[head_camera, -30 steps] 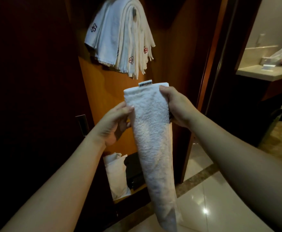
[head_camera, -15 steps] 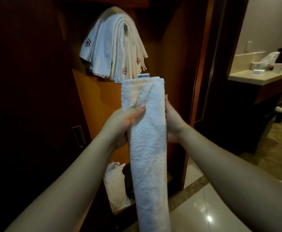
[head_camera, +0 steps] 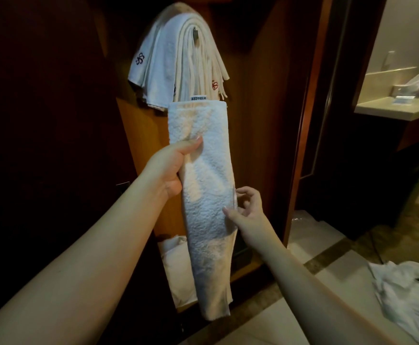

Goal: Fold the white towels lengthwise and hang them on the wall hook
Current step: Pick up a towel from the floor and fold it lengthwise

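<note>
The white towel (head_camera: 204, 195) is folded into a long narrow strip and hangs upright in the air in front of a wooden panel (head_camera: 258, 120), a small label at its top edge. The left hand (head_camera: 172, 168) has its grip clamped on the towel's left edge a little below the top, thumb across the front. The right hand (head_camera: 247, 210) pinches the right edge lower down between thumb and forefinger, the other fingers loosely spread. Just above the towel's top, a bundle of hung towels (head_camera: 178, 63) drapes over a wall hook (head_camera: 195, 34), some with small embroidered marks. Behind the strip's lower end, white cloth (head_camera: 176, 267) lies in the bottom of the wooden recess. On the tiled floor (head_camera: 303, 319) at the right lies a crumpled white plastic bag (head_camera: 410, 295). Further right, a pale table (head_camera: 397, 109) carries a few small items.
</note>
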`<state>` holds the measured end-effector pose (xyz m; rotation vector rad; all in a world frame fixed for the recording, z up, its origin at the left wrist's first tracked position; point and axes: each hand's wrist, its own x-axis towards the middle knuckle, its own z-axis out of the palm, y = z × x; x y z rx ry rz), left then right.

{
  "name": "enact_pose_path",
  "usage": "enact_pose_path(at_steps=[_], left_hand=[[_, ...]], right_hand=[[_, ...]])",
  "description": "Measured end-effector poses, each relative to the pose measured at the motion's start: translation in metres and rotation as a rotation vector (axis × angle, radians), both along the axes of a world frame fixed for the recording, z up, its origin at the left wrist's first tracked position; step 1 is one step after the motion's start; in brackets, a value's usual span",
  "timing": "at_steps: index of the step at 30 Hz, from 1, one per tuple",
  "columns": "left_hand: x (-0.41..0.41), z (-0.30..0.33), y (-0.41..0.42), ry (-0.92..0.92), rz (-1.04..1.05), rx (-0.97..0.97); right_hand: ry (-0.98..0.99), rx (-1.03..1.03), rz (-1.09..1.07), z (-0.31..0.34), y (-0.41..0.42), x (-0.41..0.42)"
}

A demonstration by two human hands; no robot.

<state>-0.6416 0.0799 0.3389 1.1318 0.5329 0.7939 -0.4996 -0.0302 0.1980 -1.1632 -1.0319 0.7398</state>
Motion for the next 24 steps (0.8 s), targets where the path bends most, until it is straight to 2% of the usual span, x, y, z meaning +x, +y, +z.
enact_pose_path(at_steps=[3, 8, 12, 17, 24], left_hand=[[0.0, 0.003, 0.003, -0.023, -0.007, 0.005], [0.004, 0.006, 0.004, -0.04, -0.028, 0.046], [0.008, 0.006, 0.004, -0.025, -0.062, 0.095], [0.009, 0.012, 0.009, 0.005, -0.041, 0.155], [0.018, 0.019, 0.01, 0.009, -0.002, 0.085]], right_hand=[[-0.107, 0.016, -0.047, 0.006, -0.003, -0.006], [-0.163, 0.022, -0.12, 0.016, -0.006, -0.005], [-0.194, -0.066, -0.092, 0.021, -0.007, -0.001], [-0.243, -0.048, -0.12, 0.026, -0.011, 0.003], [-0.302, -0.008, -0.199, 0.028, -0.015, 0.007]])
